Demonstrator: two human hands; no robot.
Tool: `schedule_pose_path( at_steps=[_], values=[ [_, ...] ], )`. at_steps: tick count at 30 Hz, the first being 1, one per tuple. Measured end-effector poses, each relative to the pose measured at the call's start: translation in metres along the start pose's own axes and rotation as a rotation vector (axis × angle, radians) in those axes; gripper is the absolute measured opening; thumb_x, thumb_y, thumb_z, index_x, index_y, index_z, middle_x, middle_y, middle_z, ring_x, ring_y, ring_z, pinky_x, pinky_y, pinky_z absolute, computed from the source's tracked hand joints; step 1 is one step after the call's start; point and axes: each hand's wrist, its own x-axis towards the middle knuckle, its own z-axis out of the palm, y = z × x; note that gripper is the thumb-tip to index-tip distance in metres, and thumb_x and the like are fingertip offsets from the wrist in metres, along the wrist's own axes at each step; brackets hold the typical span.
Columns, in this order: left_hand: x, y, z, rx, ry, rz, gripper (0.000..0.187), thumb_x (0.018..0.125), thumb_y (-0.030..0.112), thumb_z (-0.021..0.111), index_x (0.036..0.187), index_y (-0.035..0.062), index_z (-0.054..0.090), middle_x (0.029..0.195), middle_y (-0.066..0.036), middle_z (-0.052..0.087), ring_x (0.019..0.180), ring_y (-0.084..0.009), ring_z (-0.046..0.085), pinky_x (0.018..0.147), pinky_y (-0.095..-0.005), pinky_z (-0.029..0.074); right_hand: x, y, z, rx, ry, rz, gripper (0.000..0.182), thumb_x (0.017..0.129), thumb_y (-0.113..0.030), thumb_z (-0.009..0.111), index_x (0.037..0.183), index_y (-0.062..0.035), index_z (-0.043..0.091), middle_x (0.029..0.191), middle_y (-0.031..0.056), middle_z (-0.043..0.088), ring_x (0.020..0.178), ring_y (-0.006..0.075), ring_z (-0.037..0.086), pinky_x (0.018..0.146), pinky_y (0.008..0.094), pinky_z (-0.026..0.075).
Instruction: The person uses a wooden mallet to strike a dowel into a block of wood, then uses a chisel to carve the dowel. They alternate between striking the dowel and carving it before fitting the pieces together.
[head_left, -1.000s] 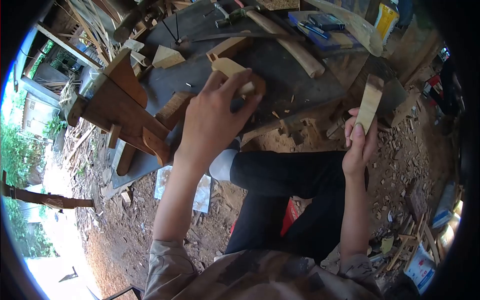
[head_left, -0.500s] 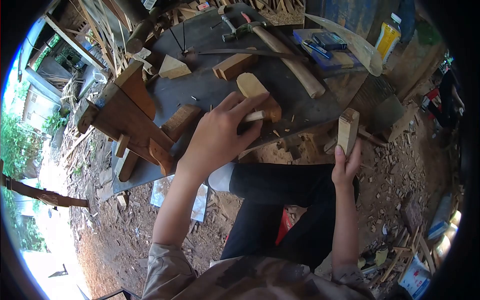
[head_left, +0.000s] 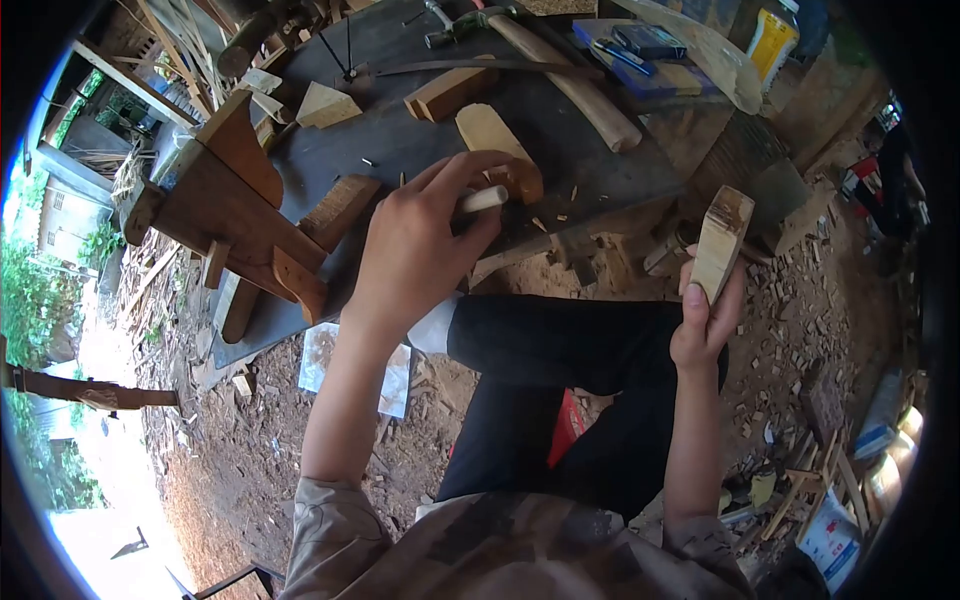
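Note:
My left hand [head_left: 418,240] is closed around a pale round wooden dowel [head_left: 485,199], whose end pokes out between thumb and fingers. It hovers over the dark tabletop's near edge. Just beyond the fingertips lies a wooden piece with a rounded pale end [head_left: 490,135], partly hidden by the fingers. Off to the right, my right hand [head_left: 706,315] grips a squared wooden block [head_left: 722,243] upright, thumb on its near face. The block's top end is rough and brownish.
A wooden plane-like frame [head_left: 215,205] stands on the table [head_left: 330,50] at left. Wood blocks [head_left: 450,90], a hammer [head_left: 560,75], a blue pen [head_left: 622,58] and a yellow bottle [head_left: 773,45] lie beyond. Wood chips cover the ground [head_left: 240,460].
The view has shifted, so the table's things sit higher and further left. My right hand has moved the block a little up and right. My left hand still holds the dowel.

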Motion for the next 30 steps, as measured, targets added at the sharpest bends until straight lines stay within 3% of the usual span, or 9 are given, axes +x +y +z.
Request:
schedule_pose_path(
  at_steps=[4, 5, 9, 12, 16, 20, 23, 26, 30],
  values=[
    [0.0, -0.007, 0.007, -0.059, 0.038, 0.024, 0.038, 0.089, 0.007, 0.076, 0.125, 0.0091, 0.066, 0.095, -0.008, 0.073, 0.085, -0.0201, 0.076, 0.072, -0.033, 0.055, -0.002, -0.009, 0.005, -0.052, -0.018, 0.014, 0.042, 0.101, -0.028, 0.057, 0.126, 0.0057, 0.055, 0.089, 0.0043, 0.055, 0.075, 0.0098, 0.05, 0.065, 0.0251, 0.041],
    [0.0, -0.008, 0.007, -0.061, 0.048, 0.035, 0.038, 0.089, 0.007, 0.076, 0.125, 0.0083, 0.064, 0.094, -0.008, 0.073, 0.085, -0.0204, 0.076, 0.072, -0.0332, 0.055, -0.003, -0.011, 0.005, 0.044, -0.035, 0.086, 0.042, 0.097, -0.026, 0.066, 0.123, 0.0053, 0.055, 0.103, 0.0128, 0.064, 0.091, 0.0185, 0.063, 0.08, 0.0327, 0.05],
    [-0.002, -0.009, 0.002, -0.093, 0.018, -0.023, 0.039, 0.09, 0.006, 0.077, 0.119, 0.0055, 0.051, 0.099, -0.013, 0.073, 0.088, -0.0255, 0.076, 0.075, -0.0355, 0.057, 0.029, -0.04, 0.034, 0.071, -0.088, 0.028, 0.036, 0.097, -0.02, 0.069, 0.12, 0.005, 0.057, 0.099, 0.0121, 0.068, 0.091, 0.0195, 0.066, 0.081, 0.0332, 0.052],
    [-0.003, -0.009, 0.001, -0.097, -0.011, -0.035, 0.041, 0.09, 0.006, 0.077, 0.116, 0.0048, 0.044, 0.102, -0.015, 0.074, 0.093, -0.0301, 0.077, 0.078, -0.0383, 0.058, 0.062, -0.074, 0.058, 0.138, -0.199, 0.05, 0.041, 0.098, -0.028, 0.071, 0.123, 0.003, 0.059, 0.107, 0.0173, 0.07, 0.1, 0.0265, 0.068, 0.089, 0.0375, 0.051],
    [-0.005, -0.012, 0.0, -0.069, -0.017, -0.001, 0.041, 0.09, 0.005, 0.076, 0.114, 0.0042, 0.042, 0.103, -0.015, 0.074, 0.097, -0.0331, 0.076, 0.079, -0.0404, 0.059, 0.072, -0.078, 0.091, 0.143, -0.264, 0.084, 0.047, 0.098, -0.042, 0.07, 0.114, 0.0011, 0.06, 0.097, 0.0165, 0.068, 0.097, 0.0319, 0.066, 0.085, 0.0423, 0.05],
    [-0.007, -0.017, -0.002, -0.06, -0.012, 0.002, 0.041, 0.09, 0.005, 0.076, 0.113, 0.0038, 0.042, 0.102, -0.015, 0.075, 0.1, -0.0337, 0.076, 0.08, -0.0406, 0.059, 0.077, -0.074, 0.098, 0.096, -0.352, 0.046, 0.05, 0.098, -0.047, 0.068, 0.109, 0.0007, 0.058, 0.091, 0.0175, 0.066, 0.091, 0.0353, 0.064, 0.079, 0.045, 0.049],
    [-0.008, -0.019, 0.002, -0.097, 0.022, 0.03, 0.04, 0.089, 0.003, 0.076, 0.113, 0.0038, 0.042, 0.1, -0.012, 0.075, 0.084, -0.0262, 0.076, 0.071, -0.0363, 0.057, 0.08, -0.06, 0.098, 0.159, -0.303, -0.015, 0.046, 0.099, -0.042, 0.068, 0.112, 0.0017, 0.059, 0.093, 0.0184, 0.068, 0.087, 0.0344, 0.067, 0.078, 0.0428, 0.051],
    [-0.008, -0.016, -0.002, -0.063, 0.048, 0.044, 0.04, 0.088, 0.002, 0.075, 0.113, 0.0045, 0.044, 0.098, -0.008, 0.075, 0.065, -0.0168, 0.065, 0.061, -0.0321, 0.049, 0.084, -0.054, 0.092, 0.2, -0.265, 0.024, 0.046, 0.1, -0.036, 0.066, 0.12, 0.0037, 0.059, 0.099, 0.0182, 0.072, 0.089, 0.029, 0.072, 0.079, 0.039, 0.054],
    [-0.009, -0.017, 0.002, -0.043, 0.085, 0.042, 0.034, 0.088, 0.004, 0.075, 0.115, 0.0053, 0.055, 0.097, -0.004, 0.075, 0.058, -0.0125, 0.053, 0.056, -0.0305, 0.042, 0.076, -0.042, 0.09, 0.28, -0.206, 0.076, 0.046, 0.099, -0.034, 0.067, 0.124, 0.0044, 0.058, 0.104, 0.0184, 0.072, 0.093, 0.0252, 0.072, 0.081, 0.0361, 0.055]
  ],
)
